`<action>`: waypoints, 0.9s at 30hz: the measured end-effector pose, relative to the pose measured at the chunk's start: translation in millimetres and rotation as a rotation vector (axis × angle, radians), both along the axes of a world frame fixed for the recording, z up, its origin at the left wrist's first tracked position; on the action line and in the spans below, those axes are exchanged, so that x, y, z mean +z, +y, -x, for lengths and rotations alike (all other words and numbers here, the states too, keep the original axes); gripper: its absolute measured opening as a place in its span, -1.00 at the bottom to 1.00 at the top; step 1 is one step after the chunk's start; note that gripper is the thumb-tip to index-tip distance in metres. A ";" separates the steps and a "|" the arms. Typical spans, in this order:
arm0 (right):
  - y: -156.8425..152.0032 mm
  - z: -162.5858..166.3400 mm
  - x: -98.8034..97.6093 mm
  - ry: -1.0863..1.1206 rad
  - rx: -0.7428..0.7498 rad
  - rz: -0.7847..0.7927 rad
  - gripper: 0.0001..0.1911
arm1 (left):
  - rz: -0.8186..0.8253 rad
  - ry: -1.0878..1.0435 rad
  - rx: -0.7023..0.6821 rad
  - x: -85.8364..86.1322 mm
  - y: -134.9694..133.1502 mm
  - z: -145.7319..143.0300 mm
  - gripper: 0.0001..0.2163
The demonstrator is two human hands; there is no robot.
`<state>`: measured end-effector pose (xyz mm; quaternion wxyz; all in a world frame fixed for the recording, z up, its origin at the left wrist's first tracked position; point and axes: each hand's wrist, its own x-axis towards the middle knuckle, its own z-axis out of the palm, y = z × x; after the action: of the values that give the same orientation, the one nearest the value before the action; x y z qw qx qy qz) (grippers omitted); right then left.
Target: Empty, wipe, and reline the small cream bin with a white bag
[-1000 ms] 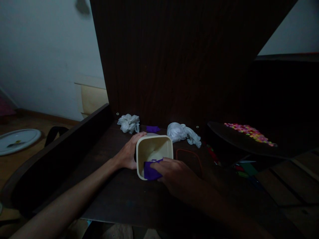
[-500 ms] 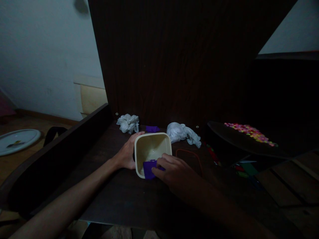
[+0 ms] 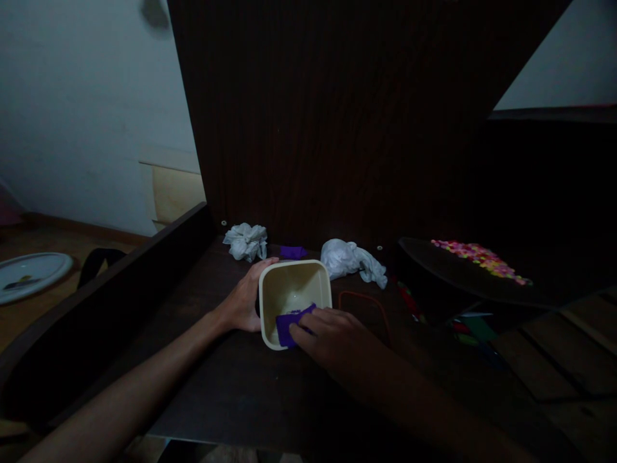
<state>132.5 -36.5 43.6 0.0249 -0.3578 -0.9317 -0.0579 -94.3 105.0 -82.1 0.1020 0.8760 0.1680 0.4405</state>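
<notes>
A cream, square container (image 3: 295, 283) with rounded corners is tilted so that its opening faces me. My left hand (image 3: 248, 297) grips it round its left side, fingers partly hidden behind it. Inside its lower part lies a purple piece (image 3: 288, 326), cloth or paper, I cannot tell which. My right hand (image 3: 325, 334) pinches this piece at the container's lower right rim. Small dark purple bits show just above the piece on the inner wall.
A crumpled whitish plastic bag (image 3: 247, 242), another purple piece (image 3: 292, 252) and a knotted white bag (image 3: 351, 261) lie along the back panel. A reddish-brown loop (image 3: 369, 301) is right of the container. Colourful small pieces (image 3: 482, 260) rest on a dark surface at the right.
My right hand has shifted slightly, and the purple piece's upper edge now rises more toward the fingers. The left hand keeps its hold on the container. The view has moved a little.
</notes>
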 end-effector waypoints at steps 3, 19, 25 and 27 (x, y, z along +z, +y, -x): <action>5.3 3.6 -4.4 -0.055 -0.013 0.038 -0.87 | 0.007 0.021 0.015 0.1 0.2 0.3 0.22; 9.2 -6.2 -0.6 0.109 -0.073 0.242 -0.62 | -0.014 -0.001 -0.020 -0.2 0.0 -2.0 0.23; 6.4 -18.1 -5.6 0.231 -0.019 0.318 -0.48 | 0.006 -0.009 -0.017 -1.1 -0.2 -1.0 0.15; 6.9 -18.3 -6.9 0.232 -0.005 0.288 -0.46 | 0.007 -0.003 -0.015 -1.5 -0.1 -0.8 0.17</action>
<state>150.7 -29.6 36.6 0.0804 -0.3643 -0.9203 0.1178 -93.5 104.8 -83.7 0.1085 0.8762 0.1626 0.4405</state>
